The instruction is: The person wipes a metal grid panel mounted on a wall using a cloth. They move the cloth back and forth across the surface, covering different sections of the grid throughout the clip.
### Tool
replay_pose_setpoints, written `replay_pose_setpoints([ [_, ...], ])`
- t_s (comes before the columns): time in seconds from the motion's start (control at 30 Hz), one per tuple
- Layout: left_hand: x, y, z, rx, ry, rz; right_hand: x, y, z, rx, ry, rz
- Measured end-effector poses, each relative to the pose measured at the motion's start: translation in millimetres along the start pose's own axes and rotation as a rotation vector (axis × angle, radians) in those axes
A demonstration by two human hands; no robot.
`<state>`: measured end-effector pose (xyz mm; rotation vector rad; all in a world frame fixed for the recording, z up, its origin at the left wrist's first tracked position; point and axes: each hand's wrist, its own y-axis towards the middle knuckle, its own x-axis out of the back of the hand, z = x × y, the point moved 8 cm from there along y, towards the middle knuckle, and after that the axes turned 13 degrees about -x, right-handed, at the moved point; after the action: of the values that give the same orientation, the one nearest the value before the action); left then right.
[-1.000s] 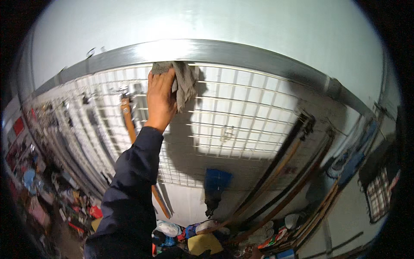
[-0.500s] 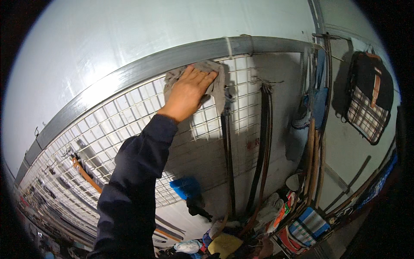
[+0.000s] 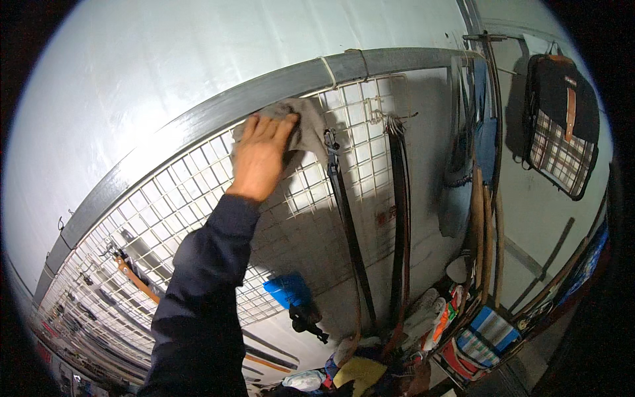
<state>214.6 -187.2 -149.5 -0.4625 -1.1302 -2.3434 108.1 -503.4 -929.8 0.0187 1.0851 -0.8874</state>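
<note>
My left hand (image 3: 260,155) reaches up in a dark sleeve and presses a grey cloth (image 3: 305,129) with its fingers. The cloth lies against the top of a white wire grid (image 3: 198,165), just under a grey metal rail (image 3: 264,79). Part of the cloth hangs down to the right of the hand, close to the buckle end of a black belt (image 3: 345,218) hung on the grid. The thumb is mostly hidden. My right hand is out of view.
More belts (image 3: 398,218) hang to the right, and others, one of them orange-brown (image 3: 137,281), to the left. A blue item (image 3: 286,290) hangs below the arm. A black bag with plaid (image 3: 562,132) hangs on the right wall. Below lie bundled cloths (image 3: 360,374) and a striped bag (image 3: 488,336).
My left hand and the cloth have shifted a little left along the top of the grid, uncovering the black belt's buckle end. The whole view has also shifted slightly.
</note>
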Motion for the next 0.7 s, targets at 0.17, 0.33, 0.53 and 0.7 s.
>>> replay_pose_setpoints([
  [0.17,-4.5,1.5,-2.4,-0.192,-0.033,-0.087,-5.9,4.8,10.1,-0.007,0.005,0.019],
  [0.33,-40.5,47.6,-11.1,-0.339,-0.183,-0.104,-23.1,28.1,31.5,-0.068,-0.008,0.067],
  [0.53,-25.5,15.0,0.6,-0.202,0.018,-0.127,-43.8,53.8,42.3,-0.172,-0.031,0.128],
  [0.7,32.3,-70.0,41.2,-0.066,0.096,-0.146,-56.9,61.8,45.4,-0.233,-0.062,0.156],
])
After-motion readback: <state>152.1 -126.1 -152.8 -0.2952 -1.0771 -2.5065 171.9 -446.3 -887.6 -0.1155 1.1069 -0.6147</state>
